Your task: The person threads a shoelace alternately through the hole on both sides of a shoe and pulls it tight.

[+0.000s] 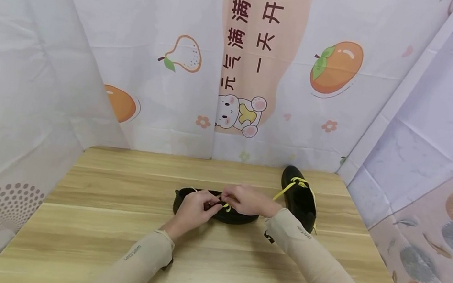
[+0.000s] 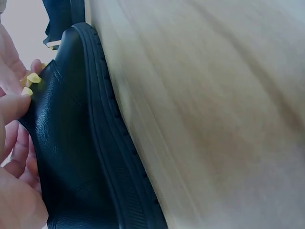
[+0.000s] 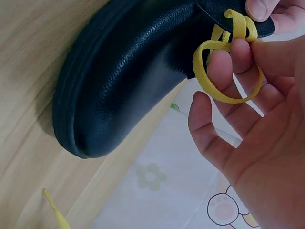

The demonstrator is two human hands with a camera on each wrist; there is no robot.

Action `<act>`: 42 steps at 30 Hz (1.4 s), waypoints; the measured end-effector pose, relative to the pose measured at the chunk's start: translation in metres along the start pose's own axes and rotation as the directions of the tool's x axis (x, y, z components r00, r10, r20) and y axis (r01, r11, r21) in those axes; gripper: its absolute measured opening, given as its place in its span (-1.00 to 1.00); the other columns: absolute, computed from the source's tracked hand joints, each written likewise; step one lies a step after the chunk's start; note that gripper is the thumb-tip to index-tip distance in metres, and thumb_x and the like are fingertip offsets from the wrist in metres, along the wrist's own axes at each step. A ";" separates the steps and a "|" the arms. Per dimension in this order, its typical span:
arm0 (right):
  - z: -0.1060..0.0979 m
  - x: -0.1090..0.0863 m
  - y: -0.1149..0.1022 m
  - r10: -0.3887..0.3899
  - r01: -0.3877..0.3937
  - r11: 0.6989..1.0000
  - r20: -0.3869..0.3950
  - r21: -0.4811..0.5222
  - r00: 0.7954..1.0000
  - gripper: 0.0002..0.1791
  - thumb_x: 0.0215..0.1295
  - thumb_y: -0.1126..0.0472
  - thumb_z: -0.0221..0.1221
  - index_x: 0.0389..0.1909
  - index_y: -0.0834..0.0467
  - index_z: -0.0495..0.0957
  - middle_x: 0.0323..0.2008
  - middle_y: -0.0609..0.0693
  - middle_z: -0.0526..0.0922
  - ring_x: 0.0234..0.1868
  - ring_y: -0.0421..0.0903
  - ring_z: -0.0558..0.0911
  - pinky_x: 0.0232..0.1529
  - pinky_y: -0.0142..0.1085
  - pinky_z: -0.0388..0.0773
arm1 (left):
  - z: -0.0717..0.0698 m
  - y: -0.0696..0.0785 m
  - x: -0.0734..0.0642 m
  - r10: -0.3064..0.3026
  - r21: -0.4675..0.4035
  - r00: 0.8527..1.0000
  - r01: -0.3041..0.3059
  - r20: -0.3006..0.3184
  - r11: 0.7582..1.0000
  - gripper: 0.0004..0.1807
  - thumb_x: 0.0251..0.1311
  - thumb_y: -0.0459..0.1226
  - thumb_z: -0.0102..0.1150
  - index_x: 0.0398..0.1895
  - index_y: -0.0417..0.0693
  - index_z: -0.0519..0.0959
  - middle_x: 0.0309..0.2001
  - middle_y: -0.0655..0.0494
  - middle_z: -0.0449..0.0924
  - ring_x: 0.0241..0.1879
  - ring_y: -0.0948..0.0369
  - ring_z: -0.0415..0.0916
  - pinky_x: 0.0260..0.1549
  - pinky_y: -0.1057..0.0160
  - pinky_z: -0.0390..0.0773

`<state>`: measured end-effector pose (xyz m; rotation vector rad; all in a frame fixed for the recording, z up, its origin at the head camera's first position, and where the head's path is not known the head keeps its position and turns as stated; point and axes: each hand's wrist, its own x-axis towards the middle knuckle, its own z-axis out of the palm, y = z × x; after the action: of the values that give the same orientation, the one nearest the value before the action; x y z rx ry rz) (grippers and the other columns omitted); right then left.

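Observation:
A black leather shoe [image 1: 237, 218] lies crosswise on the wooden table, its toe toward the right. At its lacing my left hand [image 1: 194, 210] pinches the eyelet flap [image 3: 220, 13], thumb on the outer face and fingers behind. My right hand [image 1: 246, 200] comes from the toe side and pinches the yellow shoelace [image 3: 201, 78] between thumb and fingertips close to the eyelets. Part of the lace curves in a loop around my right fingers. In the left wrist view, short bits of yellow lace [image 2: 33, 78] show at the flap's edge, and the fingers partly hide the eyelets.
A second black shoe [image 1: 291, 175] with yellow laces stands at the back right, behind my right forearm. One of its lace ends [image 3: 59, 217] shows in the right wrist view. Printed white curtains [image 1: 133, 65] enclose the table's back and sides.

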<state>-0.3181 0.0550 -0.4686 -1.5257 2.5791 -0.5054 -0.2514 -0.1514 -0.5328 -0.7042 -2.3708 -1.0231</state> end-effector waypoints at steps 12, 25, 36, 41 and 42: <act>0.000 -0.002 -0.004 0.053 -0.052 0.997 -0.011 0.052 0.999 -0.85 0.54 0.27 0.08 -0.19 0.09 0.63 -0.47 -0.22 0.52 -0.54 -0.35 0.40 -0.40 -0.39 0.43 | 0.001 -0.003 -0.003 -0.001 -0.041 1.000 0.001 -0.012 0.999 -0.95 0.21 -0.28 0.45 -0.38 0.00 0.73 -0.44 0.28 0.59 -0.49 0.37 0.44 -0.46 0.36 0.49; 0.006 -0.001 0.006 -0.004 0.004 0.999 -0.011 0.054 1.000 -0.86 0.53 0.28 0.10 -0.20 0.08 0.63 -0.46 -0.23 0.49 -0.46 -0.34 0.44 -0.34 -0.38 0.47 | 0.001 -0.007 -0.002 0.042 -0.051 0.999 -0.041 0.018 0.998 -0.94 0.21 -0.26 0.43 -0.30 -0.04 0.76 -0.31 0.21 0.65 -0.42 0.35 0.48 -0.41 0.35 0.53; 0.007 -0.003 0.007 -0.020 0.020 0.997 0.005 0.070 1.000 -0.85 0.55 0.27 0.08 -0.20 0.07 0.62 -0.41 -0.21 0.54 -0.41 -0.32 0.46 -0.30 -0.37 0.48 | -0.003 -0.009 -0.001 0.021 -0.080 0.995 -0.013 0.100 0.997 -0.95 0.25 -0.27 0.40 -0.28 -0.04 0.76 -0.30 0.24 0.61 -0.44 0.34 0.42 -0.43 0.34 0.49; 0.008 -0.002 0.010 -0.003 0.003 0.997 0.003 0.081 1.000 -0.84 0.56 0.26 0.08 -0.15 0.08 0.64 -0.36 -0.20 0.58 -0.39 -0.33 0.49 -0.27 -0.38 0.50 | -0.003 -0.008 0.002 0.020 -0.079 0.996 -0.014 0.085 0.997 -0.96 0.20 -0.30 0.44 -0.31 -0.04 0.76 -0.34 0.26 0.61 -0.45 0.35 0.42 -0.44 0.35 0.49; 0.008 -0.002 0.010 -0.005 0.005 0.997 0.000 0.082 1.000 -0.84 0.55 0.26 0.08 -0.14 0.08 0.65 -0.35 -0.20 0.59 -0.39 -0.33 0.49 -0.26 -0.37 0.51 | -0.003 -0.008 0.002 0.019 -0.078 0.997 -0.012 0.080 0.997 -0.96 0.18 -0.31 0.45 -0.32 -0.04 0.77 -0.34 0.26 0.61 -0.46 0.35 0.43 -0.45 0.35 0.49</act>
<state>-0.3234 0.0594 -0.4801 -1.5056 2.5219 -0.6038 -0.2577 -0.1584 -0.5337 -0.8052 -2.4008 -1.1047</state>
